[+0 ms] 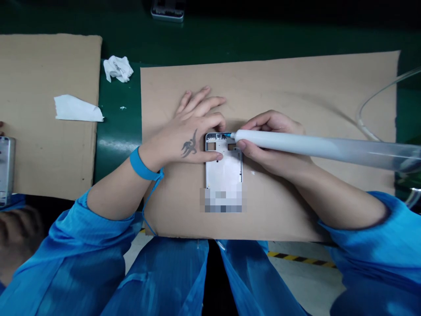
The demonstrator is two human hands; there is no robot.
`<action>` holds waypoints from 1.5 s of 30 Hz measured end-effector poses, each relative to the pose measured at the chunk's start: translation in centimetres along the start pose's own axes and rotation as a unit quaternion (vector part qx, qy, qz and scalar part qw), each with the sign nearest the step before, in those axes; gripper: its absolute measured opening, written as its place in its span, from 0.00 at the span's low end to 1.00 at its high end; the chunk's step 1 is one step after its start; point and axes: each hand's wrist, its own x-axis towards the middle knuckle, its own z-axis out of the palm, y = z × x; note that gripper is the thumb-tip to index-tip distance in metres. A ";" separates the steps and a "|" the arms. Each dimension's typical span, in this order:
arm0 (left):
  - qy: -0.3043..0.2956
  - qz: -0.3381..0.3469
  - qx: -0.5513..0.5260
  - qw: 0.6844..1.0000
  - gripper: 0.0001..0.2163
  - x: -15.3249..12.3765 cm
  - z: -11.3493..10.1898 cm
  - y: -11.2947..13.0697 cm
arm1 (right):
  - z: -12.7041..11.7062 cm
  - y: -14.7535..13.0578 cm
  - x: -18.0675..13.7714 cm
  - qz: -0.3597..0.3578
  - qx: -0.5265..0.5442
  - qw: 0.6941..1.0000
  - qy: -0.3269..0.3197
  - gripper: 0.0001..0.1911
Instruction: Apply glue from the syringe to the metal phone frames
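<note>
Right hand point(271, 145) pinches a white dispensing syringe point(315, 147), its blue tip point(228, 134) touching the top end of a metal phone frame point(223, 164); spread left hand point(194, 131) pins the frame near the centre of a cardboard sheet point(269, 83), toward its near edge. A tip slip or eased fingers could smear or shift the frame

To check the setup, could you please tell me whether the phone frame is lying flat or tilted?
Flat: the phone frame lies along the cardboard sheet, no edge visibly raised, the left hand resting across its top.
</note>
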 end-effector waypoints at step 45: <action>-0.009 0.001 0.017 1.000 0.29 -0.1 0.0 0.1 | -0.2 0.1 0.1 -0.008 0.032 0.999 -0.033 0.22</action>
